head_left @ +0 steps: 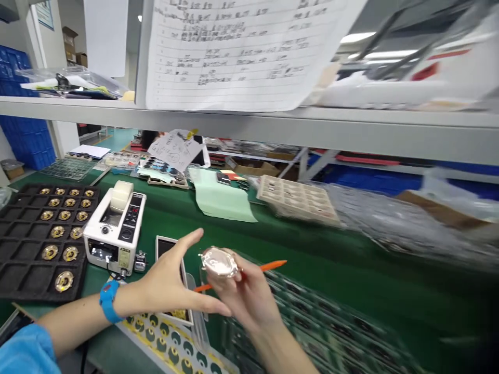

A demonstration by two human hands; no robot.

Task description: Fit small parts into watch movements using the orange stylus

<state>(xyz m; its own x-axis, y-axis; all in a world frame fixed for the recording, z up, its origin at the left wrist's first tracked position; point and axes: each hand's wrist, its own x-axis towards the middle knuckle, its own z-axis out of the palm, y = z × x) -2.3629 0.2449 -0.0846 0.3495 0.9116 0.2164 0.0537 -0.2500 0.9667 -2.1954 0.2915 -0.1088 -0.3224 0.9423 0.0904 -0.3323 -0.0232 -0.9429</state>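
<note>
My right hand (pixel 253 296) is closed around a shiny, rose-gold-coloured watch case (pixel 220 261), its bright face turned up. A thin orange stick (pixel 274 265) crosses behind the fingers of that hand and sticks out on both sides; it appears tucked in the same grip. Just to the left, my left hand (pixel 167 283) is open, thumb and fingers spread apart on the near side of the watch case without gripping it. Beneath the left hand lie a white-rimmed tray (pixel 191 316) with small yellow parts and a sheet of yellow-and-green round stickers (pixel 161 343).
A white tape dispenser (pixel 115 228) stands left, beside a black compartment tray (pixel 23 241) of gold round parts. Green circuit boards (pixel 323 322) lie at the lower right. Behind are green paper (pixel 224 200), a beige tray (pixel 298 197) and a low overhead shelf edge (pixel 249 127).
</note>
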